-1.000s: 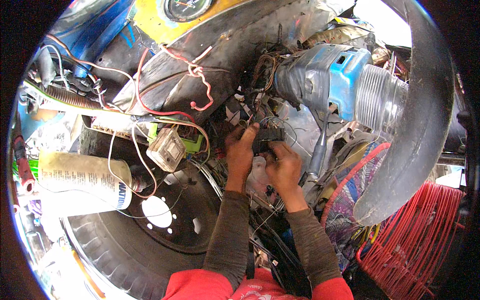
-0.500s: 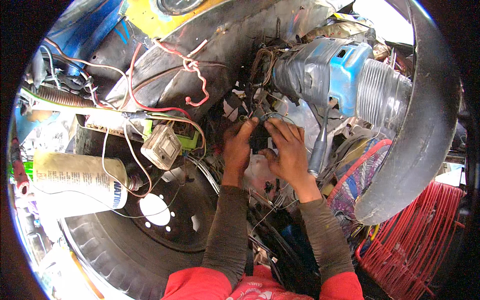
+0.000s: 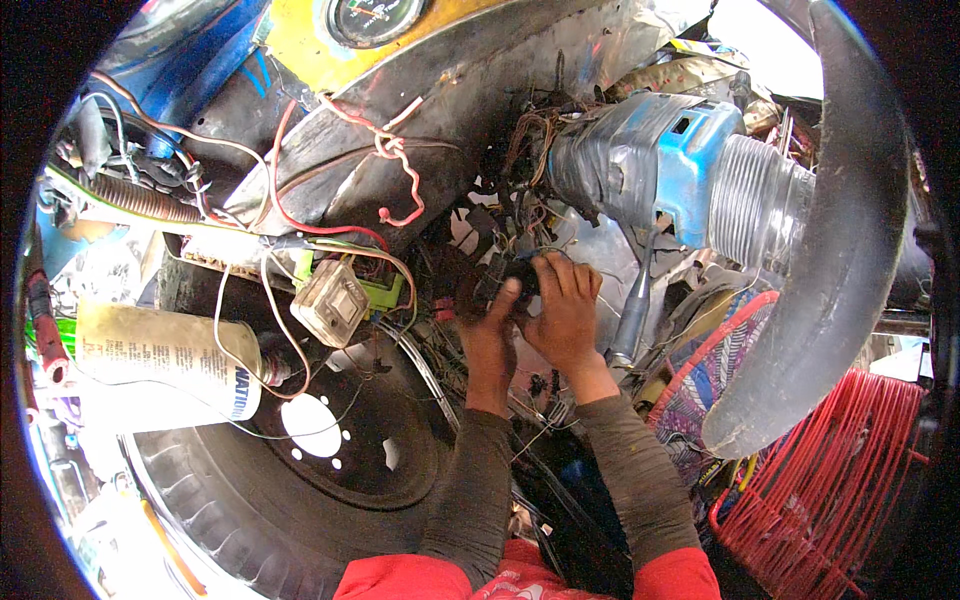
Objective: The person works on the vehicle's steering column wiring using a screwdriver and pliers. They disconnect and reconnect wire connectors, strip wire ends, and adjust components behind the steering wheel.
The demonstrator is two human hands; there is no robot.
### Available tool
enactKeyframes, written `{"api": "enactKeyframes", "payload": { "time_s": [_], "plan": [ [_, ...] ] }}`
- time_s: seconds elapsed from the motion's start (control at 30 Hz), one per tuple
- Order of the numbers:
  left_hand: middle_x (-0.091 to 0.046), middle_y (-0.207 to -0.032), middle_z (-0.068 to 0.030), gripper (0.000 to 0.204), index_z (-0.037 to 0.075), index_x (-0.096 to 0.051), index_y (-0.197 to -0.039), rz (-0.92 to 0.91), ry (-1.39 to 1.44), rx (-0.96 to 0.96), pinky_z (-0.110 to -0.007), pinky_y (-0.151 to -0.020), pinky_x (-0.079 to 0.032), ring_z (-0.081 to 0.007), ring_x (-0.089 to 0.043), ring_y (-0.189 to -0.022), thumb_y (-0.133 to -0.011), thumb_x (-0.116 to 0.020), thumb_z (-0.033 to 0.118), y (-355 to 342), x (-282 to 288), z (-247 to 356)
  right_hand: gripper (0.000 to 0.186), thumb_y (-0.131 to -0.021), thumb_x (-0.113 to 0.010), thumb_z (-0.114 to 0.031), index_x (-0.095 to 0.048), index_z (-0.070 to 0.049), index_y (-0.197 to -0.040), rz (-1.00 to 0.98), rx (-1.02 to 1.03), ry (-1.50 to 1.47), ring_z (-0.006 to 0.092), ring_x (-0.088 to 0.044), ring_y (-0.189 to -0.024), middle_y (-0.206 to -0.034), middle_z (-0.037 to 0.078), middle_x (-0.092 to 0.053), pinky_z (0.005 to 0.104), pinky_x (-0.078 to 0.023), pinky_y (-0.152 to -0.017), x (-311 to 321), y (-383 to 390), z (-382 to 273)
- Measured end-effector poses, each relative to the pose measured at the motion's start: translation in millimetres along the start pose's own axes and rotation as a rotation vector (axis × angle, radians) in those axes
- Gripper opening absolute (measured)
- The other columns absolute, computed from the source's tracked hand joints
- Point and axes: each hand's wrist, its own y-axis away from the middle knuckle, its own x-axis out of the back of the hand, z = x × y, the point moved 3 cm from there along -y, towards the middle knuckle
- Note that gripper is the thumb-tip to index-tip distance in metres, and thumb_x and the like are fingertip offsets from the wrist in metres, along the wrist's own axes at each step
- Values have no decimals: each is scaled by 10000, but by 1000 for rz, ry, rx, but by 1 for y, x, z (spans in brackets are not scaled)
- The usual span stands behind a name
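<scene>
- Plainly, the work looks partway through: a small dark piece (image 3: 519,277) sits between the hands near the centre of the frame, neither set down nor visibly fixed to anything.
- The left hand (image 3: 490,338) has its fingers curled in, with the thumb laid along the dark piece; its fingertips are lost in shadow.
- The right hand (image 3: 566,318) is half closed, its bent fingers against the right side of the same piece; how tight the hold is cannot be told.
- Just above the hands, thin wires (image 3: 536,217) spread in a loose tangle, which suggests that wiring there is left unfinished; which ends are joined does not show.
- At the upper right, grey tape (image 3: 600,160) is already wrapped around part of a blue housing (image 3: 690,200).
- At the upper left, a red wire (image 3: 404,208) hangs with a twisted knot, its end seemingly unattached.
- Right of the hands, a grey-handled tool (image 3: 633,318) stands aslant, out of both hands.
- At the lower left lies a big tyre (image 3: 215,500), with a pale canister (image 3: 165,362) above it in the frame.
</scene>
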Motion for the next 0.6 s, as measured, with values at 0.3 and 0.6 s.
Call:
{"api": "enactKeyframes", "payload": {
  "time_s": [0.3,0.6],
  "plan": [
    [-688,-1115,-10,341,75,-653,-1211,-85,367,115,-334,-889,-530,-175,-635,-1016,-923,-789,196,-51,27,-47,529,-799,-774,-158,-629,-55,-1297,-168,-135,29,416,-564,-1196,-1351,211,-591,504,-431,-1029,72,91,13],
    [-697,-1219,-11,403,123,-660,-1253,21,534,174,-341,-862,-543,-194,-643,-1082,-982,-681,422,-55,18,-61,353,-886,-690,-130,-621,-17,-1212,71,-627,429,412,-553,-1209,-1302,216,-573,482,-453,-1038,240,252,135]
  ]
}}
